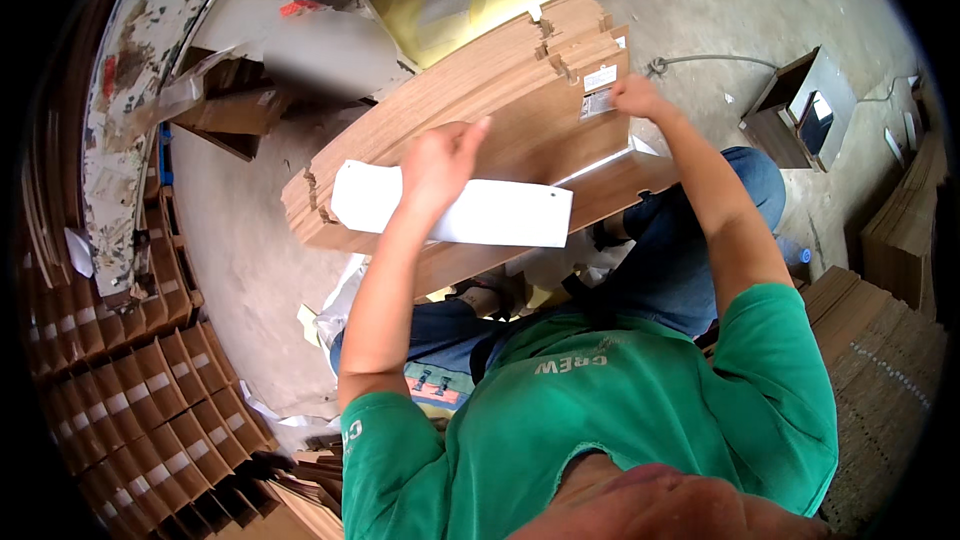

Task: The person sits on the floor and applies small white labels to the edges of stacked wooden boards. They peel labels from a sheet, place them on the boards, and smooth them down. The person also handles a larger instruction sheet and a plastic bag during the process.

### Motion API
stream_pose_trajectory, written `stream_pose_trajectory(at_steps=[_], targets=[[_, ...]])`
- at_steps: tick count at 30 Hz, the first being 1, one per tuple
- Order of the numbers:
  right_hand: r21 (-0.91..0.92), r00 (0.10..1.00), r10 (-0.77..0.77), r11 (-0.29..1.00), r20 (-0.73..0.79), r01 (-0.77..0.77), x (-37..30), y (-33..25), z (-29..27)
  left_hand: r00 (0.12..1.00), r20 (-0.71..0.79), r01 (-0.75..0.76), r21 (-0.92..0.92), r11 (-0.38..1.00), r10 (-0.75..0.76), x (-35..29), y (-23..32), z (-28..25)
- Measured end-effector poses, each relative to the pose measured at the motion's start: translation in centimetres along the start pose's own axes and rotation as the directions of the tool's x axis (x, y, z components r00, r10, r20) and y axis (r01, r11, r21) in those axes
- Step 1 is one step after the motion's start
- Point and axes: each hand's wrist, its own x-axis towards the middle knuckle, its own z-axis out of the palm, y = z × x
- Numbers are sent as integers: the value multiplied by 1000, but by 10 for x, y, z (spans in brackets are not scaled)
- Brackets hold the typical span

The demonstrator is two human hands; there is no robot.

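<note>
A stack of wood-grain boards (pixel 400 110) with notched ends lies tilted across my lap. Over its near side is a white strip (pixel 510 212) with a small hole near one end. My left hand (pixel 440 168) is above the strip and boards, its wrist crossing the strip. Its fingers are curled, and what they hold, if anything, is hidden. At the stack's right end my right hand (pixel 637 97) is closed, its fingertips beside a greyish label (pixel 597 104). Just above that is a white label (pixel 600 78). I cannot make out what the right fingers pinch.
Behind the stack lie yellow sheeting (pixel 460 0) and a worn, paint-chipped metal beam (pixel 150 70). Brown divided racks (pixel 150 400) fill the lower left. To the right are an open box-like case (pixel 800 110), a cable (pixel 720 58) and stacked boards (pixel 880 370).
</note>
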Motion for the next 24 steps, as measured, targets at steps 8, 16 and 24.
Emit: stream_pose_trajectory(at_steps=[8, 16, 24], targets=[[386, 894, 312, 906, -322, -177, -12, -9, -32, 952, -297, -19, -308, 951, -77, -32, -42, -49], [-238, 995, 5, 971, -104, -30, -14, -32, 37, 977, -213, -40, -286, 957, -23, -34, -24, -46], [13, 963, -259, 966, 70, 259, -32, -69, 21, 979, -203, -34, -297, 954, -28, -36, -20, -60]])
